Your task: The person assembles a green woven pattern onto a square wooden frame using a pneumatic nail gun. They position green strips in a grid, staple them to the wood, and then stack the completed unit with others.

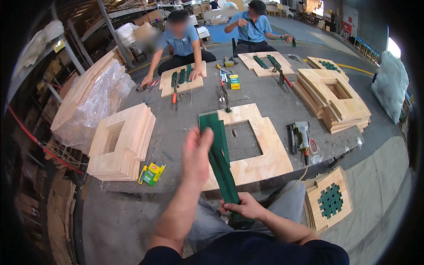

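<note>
A bundle of dark green webbing straps (224,170) runs from the far left corner of a light plywood frame (274,150) down over its near edge toward my lap. My right hand (245,206) is closed round the lower end of the straps, below the table edge. Over the left side of the bundle, my left hand (198,154) is raised, slightly blurred, its thumb overlapping the straps in the picture and its fingers loosely stretched upward. The frame lies flat with a square opening in its middle. Whether the straps are fixed at their far end, I cannot tell.
A frame stack (117,145) and yellow-green boxes (153,174) are left; another stack (340,97) is right. A staple gun (303,137) with a hose lies right of my frame. A clamp (225,95) stands beyond. Two co-workers (183,42) (251,31) sit opposite. Woven panels (329,201) lie below right.
</note>
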Available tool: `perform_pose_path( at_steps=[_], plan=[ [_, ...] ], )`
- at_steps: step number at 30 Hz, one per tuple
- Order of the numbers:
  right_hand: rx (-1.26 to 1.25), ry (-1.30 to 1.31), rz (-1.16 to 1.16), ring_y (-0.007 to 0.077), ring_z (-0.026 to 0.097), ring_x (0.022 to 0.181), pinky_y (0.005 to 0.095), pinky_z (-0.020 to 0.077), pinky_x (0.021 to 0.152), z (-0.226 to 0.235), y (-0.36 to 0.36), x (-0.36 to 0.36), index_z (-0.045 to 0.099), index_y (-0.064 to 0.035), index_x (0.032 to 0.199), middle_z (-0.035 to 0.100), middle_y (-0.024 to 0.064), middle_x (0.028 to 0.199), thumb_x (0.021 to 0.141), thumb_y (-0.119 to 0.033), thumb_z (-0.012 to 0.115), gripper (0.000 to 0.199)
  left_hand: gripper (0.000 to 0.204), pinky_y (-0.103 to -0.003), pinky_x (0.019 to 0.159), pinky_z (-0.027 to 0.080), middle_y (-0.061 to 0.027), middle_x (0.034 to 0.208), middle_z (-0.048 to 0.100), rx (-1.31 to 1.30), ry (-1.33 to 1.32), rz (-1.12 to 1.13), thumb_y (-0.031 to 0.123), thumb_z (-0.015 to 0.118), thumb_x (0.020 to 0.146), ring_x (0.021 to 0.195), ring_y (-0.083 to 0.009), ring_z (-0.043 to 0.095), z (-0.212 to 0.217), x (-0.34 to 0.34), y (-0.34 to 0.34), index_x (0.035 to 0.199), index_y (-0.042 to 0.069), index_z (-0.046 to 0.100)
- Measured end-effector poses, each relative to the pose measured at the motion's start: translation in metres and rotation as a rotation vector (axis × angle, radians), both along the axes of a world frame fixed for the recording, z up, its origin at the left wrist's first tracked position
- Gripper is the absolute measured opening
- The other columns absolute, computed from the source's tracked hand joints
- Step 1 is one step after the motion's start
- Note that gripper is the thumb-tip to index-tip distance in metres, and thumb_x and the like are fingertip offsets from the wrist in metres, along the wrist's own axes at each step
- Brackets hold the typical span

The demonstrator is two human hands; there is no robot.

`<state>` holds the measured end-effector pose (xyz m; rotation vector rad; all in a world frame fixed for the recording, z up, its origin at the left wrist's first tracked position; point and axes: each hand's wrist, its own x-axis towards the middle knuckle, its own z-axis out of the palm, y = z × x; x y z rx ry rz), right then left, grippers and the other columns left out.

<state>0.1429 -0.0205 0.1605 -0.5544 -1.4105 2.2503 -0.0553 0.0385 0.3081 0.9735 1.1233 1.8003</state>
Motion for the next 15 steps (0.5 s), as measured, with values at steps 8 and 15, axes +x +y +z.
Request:
perform_pose_path(
  at_steps=[8,15],
  plan=[
    [0.397,-0.454,0.122,0.0208,0.071,0.101,0.0331,0.0536,0.091,-0.063,0.002,0.073,0.072,0.0024,0.113,0.077,0.0137,0.103,0.094,-0.024,0.077,0.033,0.016,-0.028,0.067,0.056,0.0005,0.087,0.064,0.237,0.054,0.173,0.021,0.067,0.103,0.072,-0.0084,0.061,0.067,-0.021,0.030,0.094,0.011,0.058],
    [0.362,-0.341,-0.261,0.0177,0.065,0.110,0.0348,0.0532,0.092,0.010,0.040,0.086,0.060,-0.0002,0.137,0.070,0.0100,0.124,0.095,-0.026,0.076,0.052,0.006,-0.020,0.073,0.044,0.0063,0.089,0.065,-0.277,-0.154,-0.267,0.010,0.070,0.099,0.080,-0.0017,0.055,-0.092,0.084,-0.043,0.095,0.005,0.069]
  ],
)
